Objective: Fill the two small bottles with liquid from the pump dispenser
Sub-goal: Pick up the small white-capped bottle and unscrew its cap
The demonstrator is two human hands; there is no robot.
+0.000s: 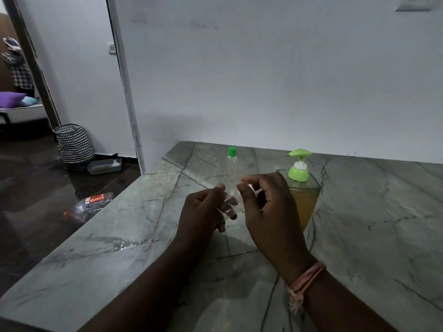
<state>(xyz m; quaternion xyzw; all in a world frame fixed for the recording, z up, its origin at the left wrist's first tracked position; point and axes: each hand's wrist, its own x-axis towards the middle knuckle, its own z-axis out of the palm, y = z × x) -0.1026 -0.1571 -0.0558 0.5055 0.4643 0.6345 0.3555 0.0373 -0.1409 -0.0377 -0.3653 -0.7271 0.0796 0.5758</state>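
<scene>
Left hand (203,209) is wrapped around a clear small bottle (229,202), tilted with its neck toward the right hand (266,212), whose fingers pinch at the mouth, maybe a cap. Pump dispenser (300,188) sits just behind the right hand, so that's the closer one to press it; second bottle (232,161) stands capped further back on the worktop (371,224).

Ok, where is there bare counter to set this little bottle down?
Bare counter stretches right of the pump dispenser. More lies left of the left hand, toward the counter's edge, though a wet smear marks it. Crowded: the middle, where both hands hold the clear bottle before the green-capped bottle and right hand.
</scene>
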